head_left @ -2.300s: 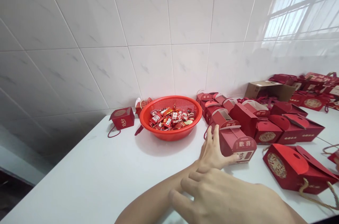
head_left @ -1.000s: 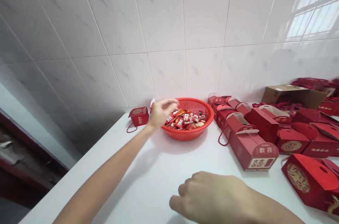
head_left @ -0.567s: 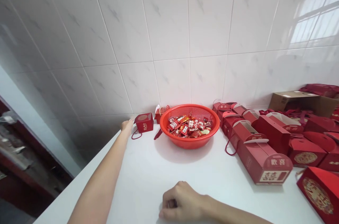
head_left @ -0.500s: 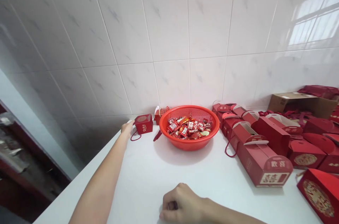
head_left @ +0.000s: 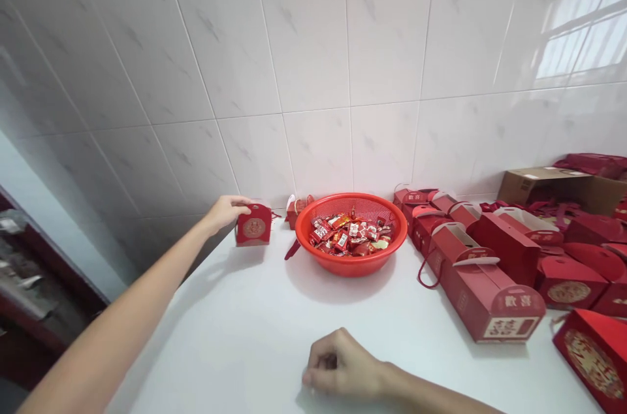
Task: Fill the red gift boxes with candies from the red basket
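Observation:
My left hand [head_left: 226,212] grips the top edge of a small red box [head_left: 253,227] with a round gold emblem, at the table's far left corner. The box looks slightly raised, with a shadow beneath it. My right hand [head_left: 337,364] is curled near the table's front middle, its fingers bent in; whatever it may hold is hidden. Beyond it stands a red plastic basket [head_left: 353,266] filled with wrapped candies [head_left: 343,236].
Many red gift boxes [head_left: 490,296] crowd the right side of the white table [head_left: 235,335]. An open cardboard box [head_left: 514,188] stands behind them. Another small red package [head_left: 297,208] sits left of the basket by the tiled wall [head_left: 313,61].
My left hand has taken hold of the small red box, lifted it slightly and turned it so its emblem faces me. My right hand has shifted slightly.

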A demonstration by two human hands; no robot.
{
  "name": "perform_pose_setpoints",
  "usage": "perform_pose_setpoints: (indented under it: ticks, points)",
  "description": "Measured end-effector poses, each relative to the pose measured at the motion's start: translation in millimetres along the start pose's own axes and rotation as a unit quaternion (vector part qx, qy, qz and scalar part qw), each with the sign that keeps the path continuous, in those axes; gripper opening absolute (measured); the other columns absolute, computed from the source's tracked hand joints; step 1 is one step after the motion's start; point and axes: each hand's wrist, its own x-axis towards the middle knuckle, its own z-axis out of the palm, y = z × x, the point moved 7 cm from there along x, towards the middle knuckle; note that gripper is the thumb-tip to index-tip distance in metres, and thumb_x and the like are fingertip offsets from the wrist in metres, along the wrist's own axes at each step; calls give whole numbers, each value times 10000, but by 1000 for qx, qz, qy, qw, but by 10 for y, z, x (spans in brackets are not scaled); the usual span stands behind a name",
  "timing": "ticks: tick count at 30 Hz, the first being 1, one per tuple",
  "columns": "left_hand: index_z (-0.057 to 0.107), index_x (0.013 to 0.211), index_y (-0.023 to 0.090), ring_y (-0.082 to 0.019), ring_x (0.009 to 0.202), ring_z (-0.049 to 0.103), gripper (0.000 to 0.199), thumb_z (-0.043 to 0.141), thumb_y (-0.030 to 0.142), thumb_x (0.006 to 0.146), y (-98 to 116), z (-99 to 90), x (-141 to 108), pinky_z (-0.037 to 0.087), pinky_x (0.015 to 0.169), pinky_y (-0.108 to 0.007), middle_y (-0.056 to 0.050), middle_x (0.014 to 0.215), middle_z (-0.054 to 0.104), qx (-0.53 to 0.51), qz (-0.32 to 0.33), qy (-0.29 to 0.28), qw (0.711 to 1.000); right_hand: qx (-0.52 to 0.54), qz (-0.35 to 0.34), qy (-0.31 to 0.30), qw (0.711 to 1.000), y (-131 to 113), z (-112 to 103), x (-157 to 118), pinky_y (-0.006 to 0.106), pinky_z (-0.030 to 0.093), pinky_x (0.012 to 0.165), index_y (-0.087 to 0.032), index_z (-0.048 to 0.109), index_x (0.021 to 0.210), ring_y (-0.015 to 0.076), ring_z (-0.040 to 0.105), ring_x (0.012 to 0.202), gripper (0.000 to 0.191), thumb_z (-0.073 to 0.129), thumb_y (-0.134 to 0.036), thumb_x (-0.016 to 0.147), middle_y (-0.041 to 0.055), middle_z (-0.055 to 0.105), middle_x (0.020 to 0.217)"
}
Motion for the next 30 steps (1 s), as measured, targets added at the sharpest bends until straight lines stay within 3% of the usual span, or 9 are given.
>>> perform_pose_setpoints:
  ticks: [1, 3, 6, 9, 12, 17, 21, 25, 30]
  points:
    - [725, 746, 124, -158, 757, 624, 57, 719, 108, 692, 172, 57, -91, 515, 717, -253, 1, 722, 714, 38, 62, -87, 994, 13, 2, 14, 1000, -18, -48, 2, 192, 382, 472, -139, 615, 661, 91, 501, 488, 189, 654, -293, 764, -25, 558, 551]
    - [726, 713, 133, -182, 768, 635, 73, 758, 169, 659, 355, 68, -314, 516, 700, -266, -13, 747, 726, 87, 93, -163, 978, 20, -6, 50, 999, -91, -189, -9, 204, 399, 493, -145, 605, 710, 102, 520, 509, 214, 613, -333, 812, -15, 570, 575]
    - [747, 641, 192, -233, 815, 652, 124, 808, 294, 602, 579, 123, -739, 545, 745, -318, -43, 788, 725, 118, 179, -220, 952, 2, -56, 157, 986, -294, -529, -115, 222, 435, 595, -159, 624, 886, 110, 531, 628, 224, 605, -381, 860, 7, 618, 746]
    - [767, 660, 237, -243, 810, 668, 186, 765, 421, 683, 634, 312, -1230, 556, 812, -381, -57, 802, 726, 93, 249, -292, 919, -49, -149, 288, 944, -587, -878, -366, 257, 490, 681, -193, 623, 1096, 140, 580, 746, 279, 559, -408, 929, 58, 666, 999]
    - [779, 741, 258, -222, 784, 678, 172, 693, 388, 812, 591, 540, -1658, 568, 777, -376, -59, 825, 733, 34, 304, -338, 890, -90, -203, 331, 917, -794, -1030, -582, 308, 531, 796, -245, 586, 1281, 173, 619, 871, 352, 520, -409, 977, 81, 649, 1153]
    - [771, 836, 223, -161, 772, 670, 183, 605, 243, 910, 467, 935, -2121, 561, 716, -282, -65, 881, 701, 6, 399, -356, 845, -202, -220, 317, 900, -921, -1012, -708, 439, 459, 1054, -268, 680, 1210, 272, 510, 1295, 304, 550, -415, 977, 114, 518, 1413]
    - [738, 867, 199, -148, 802, 663, 222, 531, 140, 923, 376, 1171, -2372, 545, 725, -258, -74, 939, 687, 11, 458, -377, 805, -292, -209, 270, 894, -891, -914, -667, 486, 423, 1083, -246, 740, 1083, 307, 435, 1374, 275, 543, -409, 981, 129, 473, 1471]
    - [686, 911, 209, -176, 863, 649, 214, 498, 105, 914, 330, 1250, -2522, 522, 838, -334, -66, 946, 722, 52, 509, -364, 778, -352, -215, 233, 880, -871, -843, -637, 521, 380, 1108, -237, 753, 1031, 322, 387, 1414, 296, 521, -416, 989, 129, 447, 1512]
    - [668, 927, 220, -215, 884, 638, 107, 573, 195, 885, 343, 1235, -2615, 496, 900, -394, -61, 923, 735, 84, 544, -376, 745, -356, -193, 202, 891, -842, -832, -618, 521, 348, 1140, -246, 752, 1033, 313, 341, 1454, 269, 541, -404, 979, 115, 435, 1534]
